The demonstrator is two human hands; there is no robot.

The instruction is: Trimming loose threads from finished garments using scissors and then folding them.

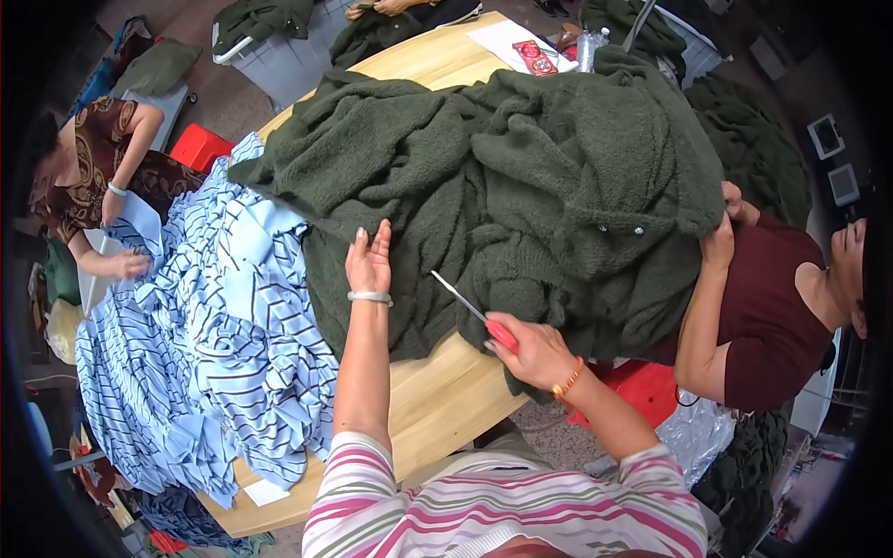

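Observation:
A heap of dark green fuzzy knit garments (391,139) lies across the table in front of me. My left hand (370,265) is open over its near left part, fingers stretched and palm partly up; whether it touches the cloth I cannot tell. My right hand (532,352) is closed around the red handle of a slim pointed tool (468,305). Its narrow metal part points up and left over the green cloth, ending in a pale tip. Its exact kind is unclear. Left of the heap lies a pile of light blue garments with dark stripes (251,307).
A person in a maroon top (777,307) grips the heap's right edge. At the left, another person (116,167) handles blue cloth. The wooden table (446,381) also bears a white paper (268,492), a red packet (535,58) and a clear bottle (588,48). Red stools stand nearby.

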